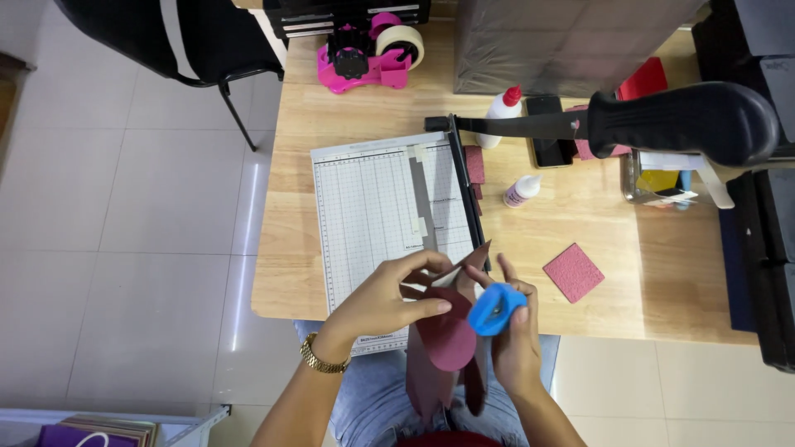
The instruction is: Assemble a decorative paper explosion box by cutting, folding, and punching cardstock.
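Maroon paper bag [443,352] at a wooden table [629,298] over a grey tiled floor [124,215].
Left hand [389,298] pinches the bag; right hand [513,327] grips a blue punch [495,308], lower centre.

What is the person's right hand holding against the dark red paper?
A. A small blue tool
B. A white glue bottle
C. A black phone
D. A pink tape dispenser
A. The right hand grips a small blue tool pressed against the dark red paper, which the left hand steadies; the glue bottle, tape dispenser and phone all sit untouched on the table.
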